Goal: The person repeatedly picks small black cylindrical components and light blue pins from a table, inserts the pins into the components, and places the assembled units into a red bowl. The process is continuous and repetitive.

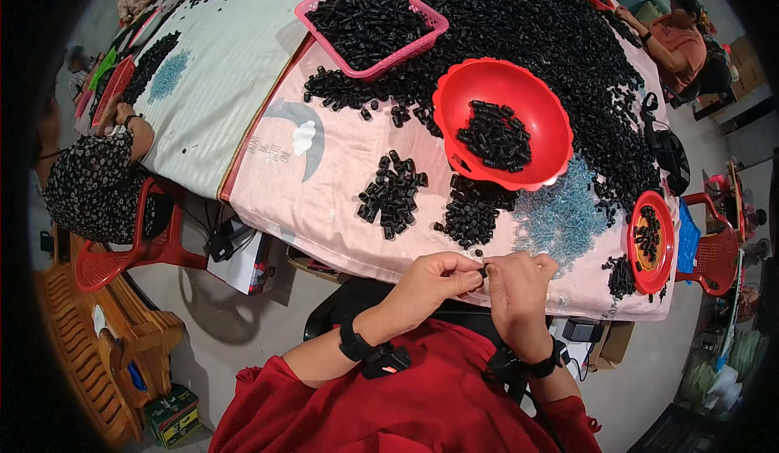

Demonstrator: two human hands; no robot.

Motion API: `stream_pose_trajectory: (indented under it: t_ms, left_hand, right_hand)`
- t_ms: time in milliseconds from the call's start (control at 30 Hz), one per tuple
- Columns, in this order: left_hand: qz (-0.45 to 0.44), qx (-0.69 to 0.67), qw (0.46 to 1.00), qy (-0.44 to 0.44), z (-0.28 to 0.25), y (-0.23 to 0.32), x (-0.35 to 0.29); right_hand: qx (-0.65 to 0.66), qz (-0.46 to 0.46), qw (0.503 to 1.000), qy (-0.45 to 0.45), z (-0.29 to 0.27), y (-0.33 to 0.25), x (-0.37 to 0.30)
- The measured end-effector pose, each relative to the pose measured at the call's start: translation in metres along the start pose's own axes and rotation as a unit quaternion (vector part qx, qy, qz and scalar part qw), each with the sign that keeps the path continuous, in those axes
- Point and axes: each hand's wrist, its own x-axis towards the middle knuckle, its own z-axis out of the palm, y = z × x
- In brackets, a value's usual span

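At the near edge of the table my left hand (pixel 445 279) and my right hand (pixel 519 297) meet, fingertips pinched together. Between them shows a small black plastic part (pixel 484 272), mostly covered by the fingers; anything else in the right fingers is hidden. Just beyond lie a heap of small black parts (pixel 471 219) and, to its right, a spread of tiny clear bluish pieces (pixel 560 213). Another small heap of black parts (pixel 392 195) sits to the left. Behind these stands a red scalloped bowl (pixel 507 84) with black parts inside.
A pink basket (pixel 438 27) full of black parts stands farther back, beside a large black pile (pixel 527 35). At the right edge is a red oval tray (pixel 669 242) near a red chair (pixel 714 254). Other people sit left (pixel 89 177) and far right (pixel 677 43).
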Motion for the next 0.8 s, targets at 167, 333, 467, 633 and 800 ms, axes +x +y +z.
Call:
stream_pose_trajectory:
  t_ms: [167,333,467,633,800]
  left_hand:
    - [-0.002,-0.010,1.000,0.006,0.003,0.000,0.000]
    - [-0.040,-0.042,0.998,0.010,-0.001,0.005,0.001]
    - [-0.049,-0.064,0.997,0.004,-0.002,0.006,0.001]
    - [-0.049,-0.058,0.997,-0.009,0.002,0.011,0.001]
    - [-0.060,-0.009,0.997,-0.039,-0.004,0.010,0.006]
  right_hand:
    - [0.008,0.023,1.000,0.003,0.003,-0.001,-0.003]
    - [-0.025,-0.011,0.999,-0.040,-0.004,0.001,-0.003]
    - [-0.024,-0.014,0.997,-0.070,-0.015,-0.010,0.006]
    - [-0.079,-0.032,0.995,-0.053,-0.009,-0.005,-0.001]
    - [-0.116,-0.049,0.992,-0.031,-0.004,-0.005,-0.005]
